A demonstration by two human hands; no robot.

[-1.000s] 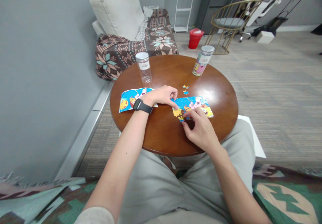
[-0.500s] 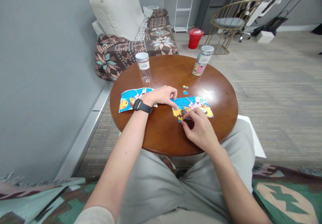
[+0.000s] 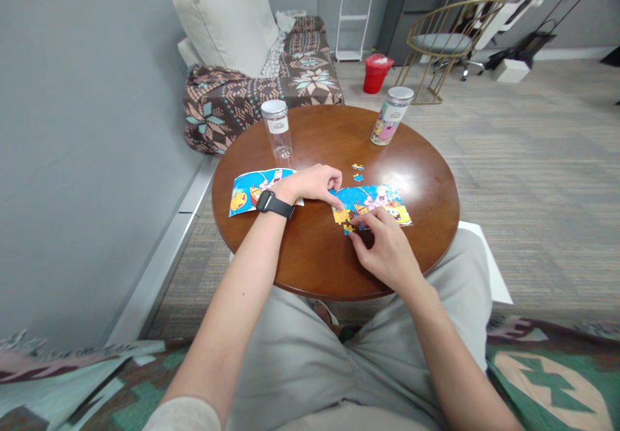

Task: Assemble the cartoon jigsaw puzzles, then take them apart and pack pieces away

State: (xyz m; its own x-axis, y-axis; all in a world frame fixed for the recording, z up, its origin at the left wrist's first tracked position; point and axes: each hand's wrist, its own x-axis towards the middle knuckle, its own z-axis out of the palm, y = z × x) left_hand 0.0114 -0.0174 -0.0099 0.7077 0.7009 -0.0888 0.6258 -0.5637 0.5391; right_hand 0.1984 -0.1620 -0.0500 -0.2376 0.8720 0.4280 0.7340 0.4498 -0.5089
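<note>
A partly joined jigsaw puzzle (image 3: 367, 195) with a blue cartoon picture lies on the round table. My left hand (image 3: 320, 182) rests at its left edge, thumb stretched onto the yellow pieces and the other fingers bent, holding nothing. With thumb and index finger, my right hand (image 3: 380, 240) pinches a small blue and yellow puzzle piece (image 3: 347, 229) at the puzzle's lower left edge. Two loose pieces, one yellow (image 3: 357, 167) and one blue (image 3: 358, 178), lie beyond the puzzle. A printed picture sheet (image 3: 245, 193) lies to the left, partly covered by my left wrist.
On the wooden table (image 3: 322, 134) stand a clear jar (image 3: 278, 130) at the back left and a picture-filled jar (image 3: 391, 117) at the back right. Past it are a draped sofa (image 3: 300, 63), a red bin (image 3: 376, 74) and a gold-framed chair (image 3: 442, 43).
My right index finger has shifted slightly at the puzzle piece, which stays at the puzzle's lower edge. My left hand keeps its place.
</note>
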